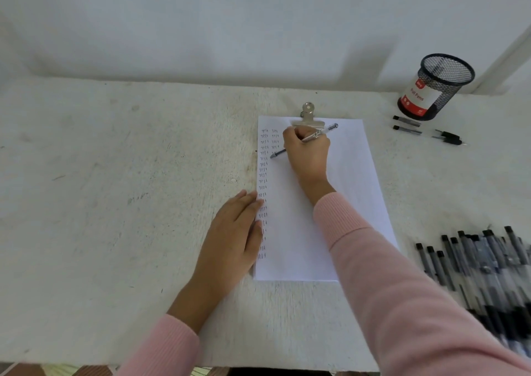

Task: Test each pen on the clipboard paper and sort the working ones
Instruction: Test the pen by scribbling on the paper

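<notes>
The left sleeve and right sleeve are pale pink knit, each ending in a ribbed cuff.

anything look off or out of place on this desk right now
Nothing looks spilled or damaged. One oddity: a few clear black-capped pens lie loose on the white table beside the black wire-mesh cup, not in it, perhaps a sorted group. The right hand grips another clear pen.

At the upper right of the frame I can read "Ball Pens" on the white-and-red label of the mesh cup. Its red logo is too small to read. On the paper, centre frame, columns of one short handwritten word, seemingly "Test", run down the left edge.
</notes>
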